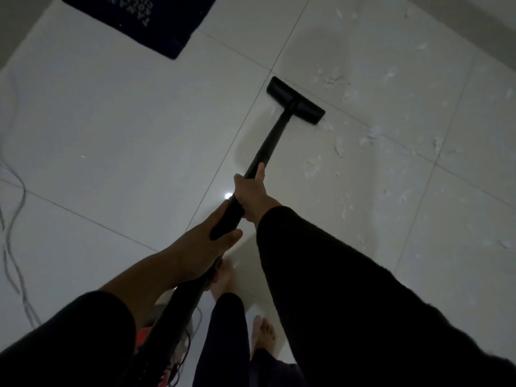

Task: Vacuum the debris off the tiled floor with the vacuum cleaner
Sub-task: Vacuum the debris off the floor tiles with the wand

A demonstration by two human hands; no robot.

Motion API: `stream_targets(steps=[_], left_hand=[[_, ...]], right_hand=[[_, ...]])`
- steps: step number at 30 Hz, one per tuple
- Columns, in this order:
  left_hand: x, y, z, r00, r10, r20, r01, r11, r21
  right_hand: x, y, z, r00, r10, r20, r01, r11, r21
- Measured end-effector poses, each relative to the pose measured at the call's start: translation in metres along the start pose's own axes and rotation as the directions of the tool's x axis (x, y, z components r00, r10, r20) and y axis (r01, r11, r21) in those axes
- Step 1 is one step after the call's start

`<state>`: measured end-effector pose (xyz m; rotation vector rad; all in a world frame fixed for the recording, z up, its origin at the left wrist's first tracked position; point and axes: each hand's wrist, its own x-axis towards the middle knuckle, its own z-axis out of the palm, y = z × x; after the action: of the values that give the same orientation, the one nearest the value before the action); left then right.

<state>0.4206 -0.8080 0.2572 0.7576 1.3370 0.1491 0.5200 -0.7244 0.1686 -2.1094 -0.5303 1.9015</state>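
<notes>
Gripped vacuum wand with both hands: right hand farther, left hand nearer. Floor head flat on tiles, debris scattered right. Dark mat far left, cable left edge.

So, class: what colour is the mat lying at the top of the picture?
Dark navy blue mat with pale lettering, seen in the head view.

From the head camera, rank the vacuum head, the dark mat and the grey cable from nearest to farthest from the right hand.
From the right hand:
1. Vacuum head, ahead, down the tube.
2. Dark mat, far ahead on the left.
3. Grey cable, at the left edge.
The last two are close.
</notes>
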Motion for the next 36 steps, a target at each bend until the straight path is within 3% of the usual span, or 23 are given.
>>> stream_targets(steps=[13, 21, 23, 26, 29, 34, 36], left_hand=[[0.074, 0.085, -0.025, 0.989, -0.111, 0.102, 0.12, 0.989, -0.086], [0.135, 0.174, 0.015, 0.989, -0.111, 0.093, 0.132, 0.957, -0.258], [0.149, 0.198, 0.023, 0.988, -0.123, 0.098, 0.147, 0.943, -0.298], [0.166, 0.233, 0.025, 0.987, -0.139, 0.08, 0.157, 0.942, -0.298], [0.184, 0.268, 0.027, 0.988, -0.13, 0.083, 0.148, 0.948, -0.28], [0.215, 0.31, 0.041, 0.995, -0.066, 0.075, 0.08, 0.976, -0.204], [0.229, 0.318, 0.042, 0.996, -0.054, 0.074, 0.06, 0.995, -0.074]], right_hand=[[0.06, -0.093, -0.031, 0.997, 0.075, -0.015, -0.077, 0.991, -0.108], [0.104, -0.172, -0.11, 0.999, 0.022, 0.03, -0.016, 0.985, -0.171], [0.112, -0.191, -0.133, 0.997, 0.0, 0.078, 0.009, 0.993, -0.118], [0.117, -0.208, -0.166, 0.965, -0.031, 0.259, -0.016, 0.984, 0.18], [0.121, -0.215, -0.189, 0.946, -0.123, 0.299, -0.003, 0.921, 0.39], [0.15, -0.25, -0.218, 0.962, -0.143, 0.232, 0.029, 0.901, 0.433], [0.161, -0.265, -0.229, 0.964, -0.14, 0.225, 0.035, 0.91, 0.413]])
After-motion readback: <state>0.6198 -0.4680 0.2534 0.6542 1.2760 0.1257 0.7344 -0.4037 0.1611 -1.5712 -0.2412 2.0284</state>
